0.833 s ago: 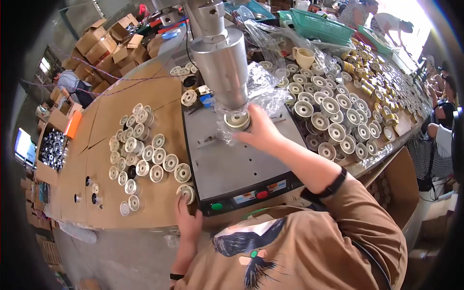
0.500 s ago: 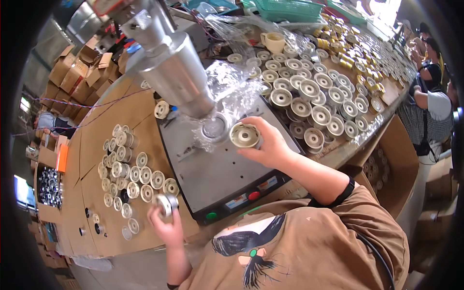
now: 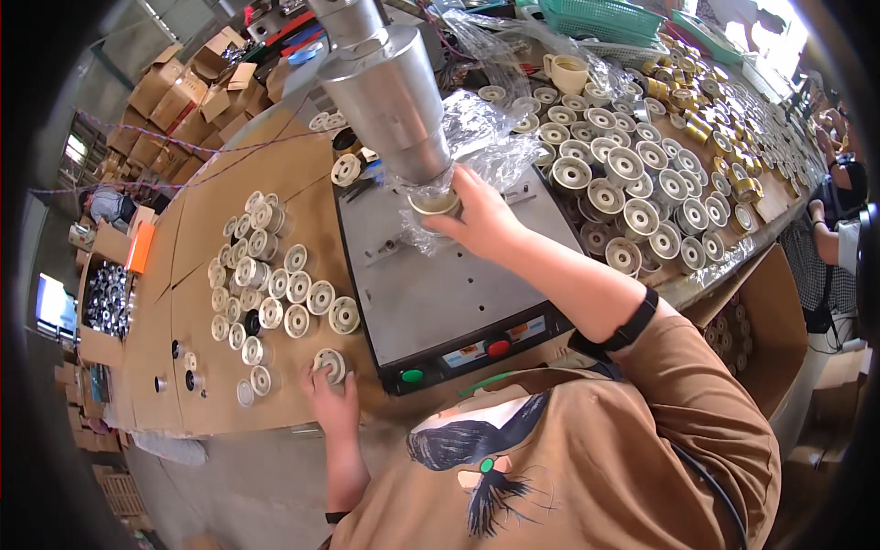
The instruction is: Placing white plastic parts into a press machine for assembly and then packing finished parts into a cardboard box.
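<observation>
My right hand (image 3: 484,220) is closed around a cream-coloured, cup-shaped round part (image 3: 434,203), directly below the cylindrical metal head (image 3: 396,105) of a machine. Crumpled clear plastic film (image 3: 486,128) surrounds that spot over the grey machine base plate (image 3: 412,312). Lower left, my left hand (image 3: 332,403) has its fingers around another white round part (image 3: 330,365) at the cardboard-covered table's near edge. Several similar round parts (image 3: 296,286) stand in a cluster just beyond it.
On the base's front edge are a green button (image 3: 412,376) and a red button (image 3: 498,348). Many more round parts (image 3: 642,216) are piled right of the machine, with a cream mug (image 3: 566,73) and a green basket (image 3: 605,20) behind. A cardboard box (image 3: 765,316) stands lower right.
My right hand has carried its cup-shaped part left and away from me, under the metal head. My left hand has lowered its round part to the table. The view has shifted.
</observation>
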A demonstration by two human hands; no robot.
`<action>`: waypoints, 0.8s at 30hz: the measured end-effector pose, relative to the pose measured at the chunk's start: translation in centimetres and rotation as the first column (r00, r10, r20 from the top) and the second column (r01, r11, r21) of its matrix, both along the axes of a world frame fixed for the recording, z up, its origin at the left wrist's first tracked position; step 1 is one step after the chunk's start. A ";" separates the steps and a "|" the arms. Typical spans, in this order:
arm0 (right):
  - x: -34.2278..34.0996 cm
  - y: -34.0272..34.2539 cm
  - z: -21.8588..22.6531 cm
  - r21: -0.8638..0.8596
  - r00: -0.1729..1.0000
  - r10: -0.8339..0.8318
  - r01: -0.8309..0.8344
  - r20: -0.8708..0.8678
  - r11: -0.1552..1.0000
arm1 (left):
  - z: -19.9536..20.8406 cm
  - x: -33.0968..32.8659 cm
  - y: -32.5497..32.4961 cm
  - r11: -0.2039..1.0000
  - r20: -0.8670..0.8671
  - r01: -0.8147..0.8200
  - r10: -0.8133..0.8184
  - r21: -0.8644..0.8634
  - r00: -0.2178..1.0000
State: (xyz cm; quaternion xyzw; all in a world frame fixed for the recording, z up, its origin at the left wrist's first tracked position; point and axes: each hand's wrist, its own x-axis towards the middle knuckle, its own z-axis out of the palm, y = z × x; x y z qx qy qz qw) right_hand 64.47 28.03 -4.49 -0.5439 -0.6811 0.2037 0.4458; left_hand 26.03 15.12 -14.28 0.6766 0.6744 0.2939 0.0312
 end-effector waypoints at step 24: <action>11.5 -16.6 -3.2 -0.270 0.747 0.205 -0.036 0.632 0.962 | 4.9 7.1 1.7 0.803 -0.017 0.536 -0.559 -0.260 0.829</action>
